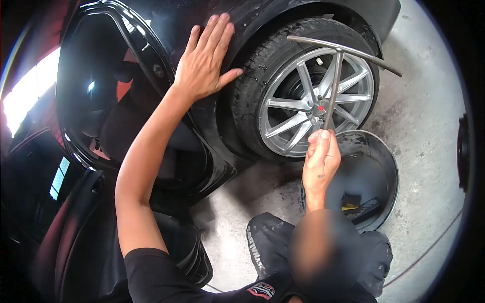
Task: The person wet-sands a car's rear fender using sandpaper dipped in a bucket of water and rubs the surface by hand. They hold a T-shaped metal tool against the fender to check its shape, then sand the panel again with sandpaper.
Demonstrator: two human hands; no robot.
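My left hand (pixel 206 63) lies flat with fingers spread on the dark car body (pixel 169 25), beside the wheel arch. In my right hand (pixel 322 159) is the lower end of a T-shaped metal wrench (pixel 335 83), its crossbar angled over the top of the tire (pixel 252 65). The wrench shaft passes in front of the silver multi-spoke rim (pixel 288 104). Whether its end touches the wheel cannot be made out, since my fingers cover it.
Below the wheel stands a round dark tub (pixel 393 166) of liquid, with a yellow and black object (pixel 351 202) inside. An open car door (pixel 166 242) is at the left. A thin cable (pixel 427 250) crosses the concrete floor (pixel 419 116).
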